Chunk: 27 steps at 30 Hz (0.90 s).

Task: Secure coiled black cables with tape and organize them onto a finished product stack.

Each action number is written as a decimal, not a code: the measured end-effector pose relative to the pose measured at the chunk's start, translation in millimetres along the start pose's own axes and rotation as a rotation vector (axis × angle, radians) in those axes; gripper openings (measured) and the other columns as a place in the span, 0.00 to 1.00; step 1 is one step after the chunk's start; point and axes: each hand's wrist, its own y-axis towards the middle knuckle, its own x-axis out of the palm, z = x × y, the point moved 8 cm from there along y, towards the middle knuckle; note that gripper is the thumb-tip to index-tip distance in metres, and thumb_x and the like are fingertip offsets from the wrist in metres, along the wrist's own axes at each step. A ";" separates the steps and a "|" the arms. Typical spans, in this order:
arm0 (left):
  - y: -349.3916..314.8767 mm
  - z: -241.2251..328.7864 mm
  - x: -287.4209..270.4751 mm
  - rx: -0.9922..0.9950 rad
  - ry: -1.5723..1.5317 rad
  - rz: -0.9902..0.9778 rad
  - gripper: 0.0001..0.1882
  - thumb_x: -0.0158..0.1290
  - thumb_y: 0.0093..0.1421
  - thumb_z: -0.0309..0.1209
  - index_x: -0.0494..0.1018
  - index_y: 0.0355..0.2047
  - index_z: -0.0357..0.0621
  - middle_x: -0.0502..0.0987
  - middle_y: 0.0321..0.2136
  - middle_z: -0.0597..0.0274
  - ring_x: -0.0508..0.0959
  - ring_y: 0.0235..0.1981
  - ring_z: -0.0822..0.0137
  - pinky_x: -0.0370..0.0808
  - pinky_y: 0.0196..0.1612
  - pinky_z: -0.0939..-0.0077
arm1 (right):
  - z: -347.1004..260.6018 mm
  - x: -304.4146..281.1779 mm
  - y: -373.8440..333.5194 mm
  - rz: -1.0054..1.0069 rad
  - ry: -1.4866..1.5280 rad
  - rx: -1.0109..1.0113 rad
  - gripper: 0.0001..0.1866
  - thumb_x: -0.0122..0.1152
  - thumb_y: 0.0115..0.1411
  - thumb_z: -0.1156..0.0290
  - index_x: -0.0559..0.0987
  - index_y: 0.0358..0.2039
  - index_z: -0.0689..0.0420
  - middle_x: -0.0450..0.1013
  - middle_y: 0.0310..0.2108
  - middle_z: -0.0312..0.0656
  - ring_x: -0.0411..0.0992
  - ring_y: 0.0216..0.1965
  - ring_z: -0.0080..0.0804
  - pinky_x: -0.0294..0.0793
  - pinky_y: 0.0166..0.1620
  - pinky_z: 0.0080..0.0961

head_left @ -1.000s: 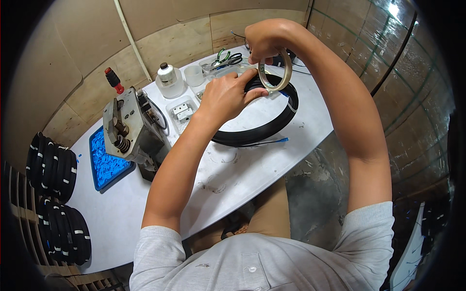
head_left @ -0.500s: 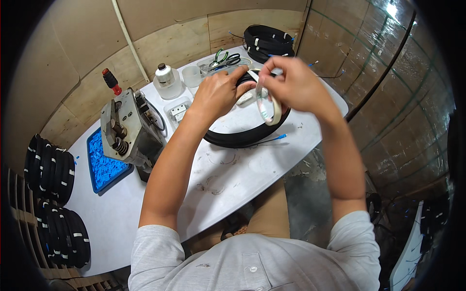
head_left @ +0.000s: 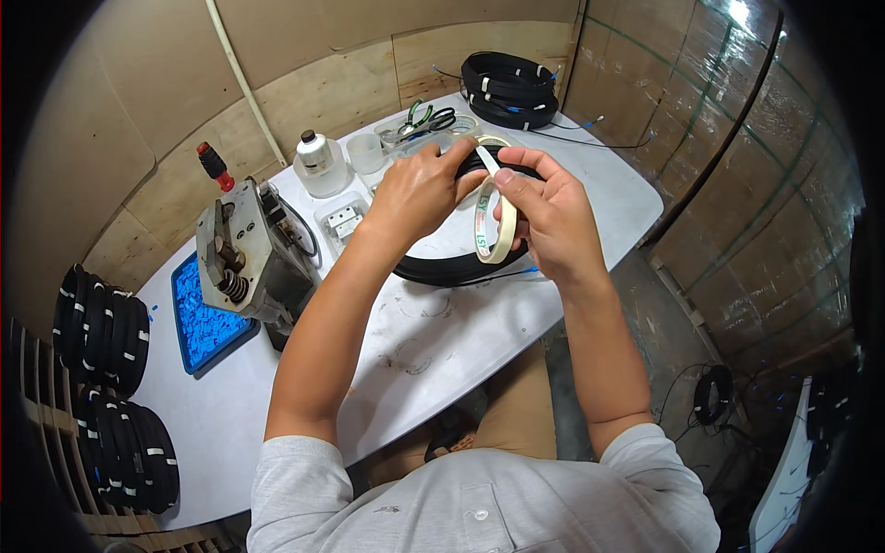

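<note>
A black cable coil [head_left: 433, 270] lies on the white table in front of me, its far side partly hidden by my hands. My left hand [head_left: 419, 189] is closed on the coil's far left side, fingertips by a pale tape strip. With thumb and fingers, my right hand [head_left: 562, 217] grips a narrow cream tape roll [head_left: 503, 241], tilted on edge over the coil's right part. A strip runs from the roll up to the coil near my left fingertips. A blue-tipped cable end shows beside my right hand.
Left stands a metal bench machine [head_left: 249, 249] beside a blue tray [head_left: 226, 348] of small blue pieces. Farther back are a bottle [head_left: 314, 150], a clear cup [head_left: 366, 153] and scissors [head_left: 441, 118]. More cable coils sit back right [head_left: 509, 88] and at the left edge [head_left: 100, 327].
My right hand has come down and turned, fingers more spread around the tape roll, which has shifted slightly left and lower. My left hand stays at the coil.
</note>
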 end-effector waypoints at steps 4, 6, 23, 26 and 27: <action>1.1 -4.7 -1.0 -0.003 -0.007 0.003 0.21 0.53 0.65 0.45 0.69 0.55 0.53 0.79 0.36 0.45 0.79 0.35 0.39 0.77 0.36 0.49 | 27.7 -9.6 -4.4 0.041 -0.088 0.050 0.20 0.62 0.66 0.66 0.70 0.51 0.63 0.77 0.23 0.38 0.70 0.19 0.16 0.67 0.21 0.16; 1.3 -6.5 -0.8 0.001 -0.044 -0.025 0.22 0.54 0.65 0.44 0.68 0.56 0.53 0.79 0.36 0.44 0.79 0.36 0.38 0.77 0.37 0.49 | 49.8 -15.7 -3.9 0.041 -0.112 0.108 0.20 0.62 0.66 0.67 0.69 0.52 0.63 0.77 0.23 0.37 0.70 0.19 0.16 0.68 0.21 0.16; 1.9 -6.8 4.3 0.060 -0.095 -0.064 0.24 0.55 0.64 0.45 0.69 0.56 0.48 0.77 0.46 0.47 0.78 0.42 0.42 0.76 0.42 0.53 | 98.8 -30.0 50.7 0.189 -0.234 0.029 0.09 0.61 0.66 0.68 0.80 0.35 0.61 0.76 0.24 0.36 0.72 0.24 0.20 0.71 0.25 0.22; -1.0 -11.5 1.0 0.068 -0.121 0.022 0.24 0.57 0.63 0.46 0.72 0.53 0.46 0.79 0.44 0.46 0.79 0.41 0.43 0.76 0.42 0.56 | 99.5 -25.6 52.1 0.157 -0.261 0.030 0.08 0.61 0.66 0.68 0.80 0.36 0.61 0.77 0.25 0.37 0.73 0.24 0.22 0.71 0.27 0.24; -1.6 -11.3 -1.6 0.070 -0.154 0.049 0.24 0.58 0.62 0.46 0.73 0.52 0.45 0.79 0.42 0.46 0.79 0.41 0.44 0.76 0.42 0.57 | 100.2 -25.5 52.6 0.157 -0.232 0.033 0.07 0.61 0.65 0.70 0.80 0.35 0.61 0.77 0.25 0.38 0.74 0.25 0.22 0.72 0.27 0.24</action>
